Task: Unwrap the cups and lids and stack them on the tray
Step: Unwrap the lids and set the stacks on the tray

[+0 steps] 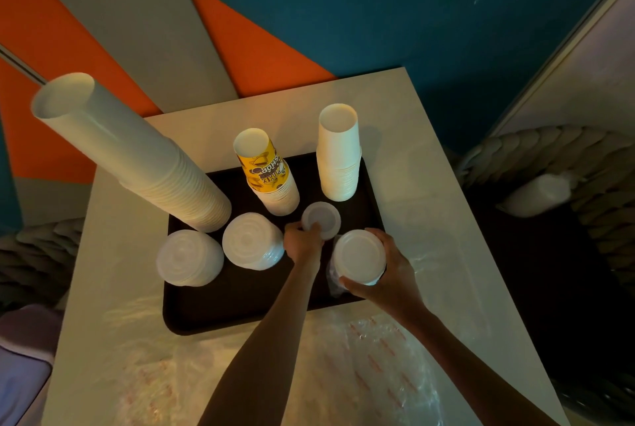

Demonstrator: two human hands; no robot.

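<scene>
The white rectangular counter [412,157] carries a dark rectangular tray [240,302]. Loose clear plastic wrapping with faint red print [378,357] lies on the counter's near side.

A tall stack of plain white paper cups [137,157] rises from the tray's far left corner and leans left in the view. At the far right of the tray is a shorter stack of white paper cups [338,157]. Between the two stands a stack of yellow printed paper cups [266,175].

Nearer the person, two stacks of translucent white round lids stand side by side on the tray, one at its left edge [189,257] and one toward the middle [252,242].

The right hand [391,267] has its fingers and thumb curled round a third stack of white lids [359,255] over the tray's near right part. A bit of crumpled clear wrap shows beneath that stack.

The left hand [302,243] pinches the near edge of a low round translucent lid [323,218] on the tray, just in front of the cup stacks. Whether that is one lid or several cannot be told.
</scene>
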